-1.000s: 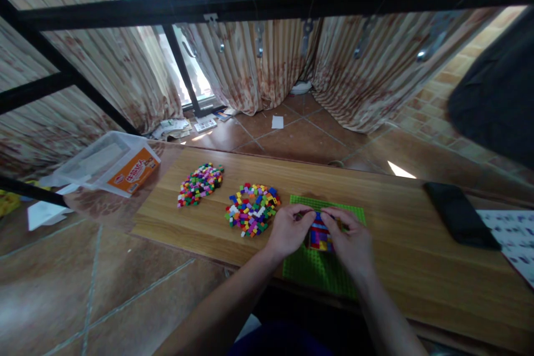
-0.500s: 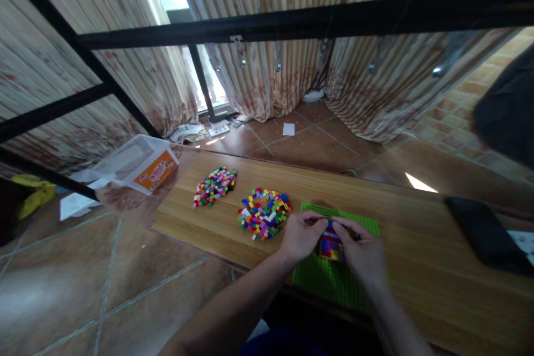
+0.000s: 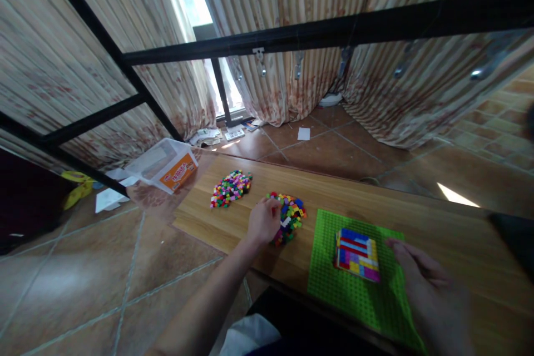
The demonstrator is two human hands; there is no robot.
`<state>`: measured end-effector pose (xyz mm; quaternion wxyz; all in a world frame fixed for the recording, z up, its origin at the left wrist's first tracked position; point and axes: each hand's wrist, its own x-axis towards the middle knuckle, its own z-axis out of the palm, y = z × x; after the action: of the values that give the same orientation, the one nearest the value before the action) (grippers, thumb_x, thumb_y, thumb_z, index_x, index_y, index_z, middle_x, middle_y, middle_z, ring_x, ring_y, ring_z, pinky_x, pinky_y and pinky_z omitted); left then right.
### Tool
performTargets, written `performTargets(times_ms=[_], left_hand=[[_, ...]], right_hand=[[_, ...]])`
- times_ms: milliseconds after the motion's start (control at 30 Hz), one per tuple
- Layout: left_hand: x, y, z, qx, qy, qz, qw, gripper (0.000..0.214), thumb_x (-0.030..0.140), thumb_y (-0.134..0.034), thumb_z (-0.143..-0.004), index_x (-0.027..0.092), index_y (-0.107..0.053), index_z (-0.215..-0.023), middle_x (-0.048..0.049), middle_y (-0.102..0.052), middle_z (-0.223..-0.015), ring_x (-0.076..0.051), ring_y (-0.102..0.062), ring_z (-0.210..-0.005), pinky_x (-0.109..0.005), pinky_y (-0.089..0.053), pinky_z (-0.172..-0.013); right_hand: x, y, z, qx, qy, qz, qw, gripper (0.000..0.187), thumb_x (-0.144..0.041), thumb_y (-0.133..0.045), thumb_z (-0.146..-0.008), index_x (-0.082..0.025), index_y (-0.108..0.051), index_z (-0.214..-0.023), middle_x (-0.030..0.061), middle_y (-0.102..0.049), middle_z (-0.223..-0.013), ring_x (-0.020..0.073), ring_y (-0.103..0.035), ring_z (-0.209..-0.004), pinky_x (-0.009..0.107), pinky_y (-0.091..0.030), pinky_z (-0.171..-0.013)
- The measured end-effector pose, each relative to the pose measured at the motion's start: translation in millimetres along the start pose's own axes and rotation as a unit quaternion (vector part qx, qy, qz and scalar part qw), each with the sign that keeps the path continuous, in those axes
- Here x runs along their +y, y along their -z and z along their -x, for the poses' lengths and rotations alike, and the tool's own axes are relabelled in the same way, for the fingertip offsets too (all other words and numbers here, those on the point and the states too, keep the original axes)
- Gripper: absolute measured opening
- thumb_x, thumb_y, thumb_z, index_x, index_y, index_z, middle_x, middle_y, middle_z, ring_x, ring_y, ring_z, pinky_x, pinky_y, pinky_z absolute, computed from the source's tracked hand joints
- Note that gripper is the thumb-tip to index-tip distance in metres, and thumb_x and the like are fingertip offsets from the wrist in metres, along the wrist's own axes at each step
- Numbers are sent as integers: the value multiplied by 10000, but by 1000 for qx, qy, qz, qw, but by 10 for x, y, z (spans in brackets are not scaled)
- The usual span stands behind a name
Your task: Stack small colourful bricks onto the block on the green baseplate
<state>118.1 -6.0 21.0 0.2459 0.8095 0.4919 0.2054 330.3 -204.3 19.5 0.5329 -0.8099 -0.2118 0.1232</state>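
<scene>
My left hand (image 3: 265, 222) is over the left side of the nearer pile of small coloured bricks (image 3: 292, 214). Its fingers are curled together, and whatever may be between the fingertips is hidden. On the green baseplate (image 3: 327, 267) stands a low square block of joined bricks (image 3: 357, 254), with blue, red, white, yellow and purple rows on top. My right hand (image 3: 429, 283) is over the baseplate's right edge, apart from the block. Its fingers are bent and smeared by motion; I cannot make out anything in them.
A second pile of small bricks (image 3: 231, 187) lies farther left on the wooden table (image 3: 258, 175). Beyond it is a clear plastic box (image 3: 162, 164) with an orange label. A dark flat object (image 3: 515, 239) is at the right. A black metal bar (image 3: 308, 36) crosses before the curtains.
Both hands have come off the brick block, which now shows uncovered. My left hand has moved left to the nearer pile, my right hand to the right. The view has shifted.
</scene>
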Motion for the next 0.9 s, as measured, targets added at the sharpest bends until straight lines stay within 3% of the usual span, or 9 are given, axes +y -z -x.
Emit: performTargets(times_ms=[100,333,533,667,767,833,900], left_hand=[[6,25,12,-8,-19,-96,995,213,179,-484,-879,210,-694,-899,-58,-652,-916,-186,-597,-845,-288,-469,-771],[190,-53,-49,-34,-35,-230,972,191,214,-482,-880,180,-669,-879,-93,-655,-920,-232,-593,-927,-336,-458,-863],[136,-70,-91,-32,-23,-273,961,226,154,-420,-901,136,-641,-948,-120,-642,-954,-245,-584,-974,-340,-453,-877],[111,-9,-63,-9,-18,-253,967,205,145,-414,-916,136,-608,-984,-117,-629,-993,-236,-582,-996,-332,-454,-883],[231,61,53,4,-24,-186,982,199,157,-393,-937,155,-583,-997,-98,-642,-972,-224,-607,-971,-320,-461,-863],[383,78,202,-11,-22,-111,994,204,191,-375,-957,178,-563,-1036,-69,-658,-911,-208,-642,-865,-300,-478,-776],[554,51,393,-57,-63,-31,996,187,210,-391,-955,196,-547,-1058,-52,-666,-905,-189,-652,-786,-286,-485,-718]], right_hand=[[-54,51,55,12,-65,19,998,415,-524,-628,-693,-187,-757,-898,82,-765,-931,312,-698,-941,391,-556,-799],[-84,101,108,-1,-62,49,997,449,-563,-599,-657,-206,-759,-876,81,-766,-940,328,-685,-987,414,-528,-870],[-80,118,128,0,-57,15,998,423,-556,-625,-662,-201,-755,-850,83,-767,-925,307,-696,-957,397,-532,-865],[-81,116,150,3,-31,-4,1000,394,-547,-625,-709,-208,-755,-860,82,-766,-937,286,-701,-943,401,-531,-872],[-124,112,201,7,2,-12,1000,355,-526,-628,-743,-213,-756,-852,80,-764,-921,265,-705,-908,383,-546,-835],[-183,96,270,-14,34,-14,999,320,-503,-627,-775,-225,-754,-872,71,-761,-923,245,-705,-883,364,-552,-813],[-255,64,362,-57,69,-22,996,284,-473,-623,-810,-243,-750,-918,61,-755,-948,224,-701,-874,341,-559,-785]])
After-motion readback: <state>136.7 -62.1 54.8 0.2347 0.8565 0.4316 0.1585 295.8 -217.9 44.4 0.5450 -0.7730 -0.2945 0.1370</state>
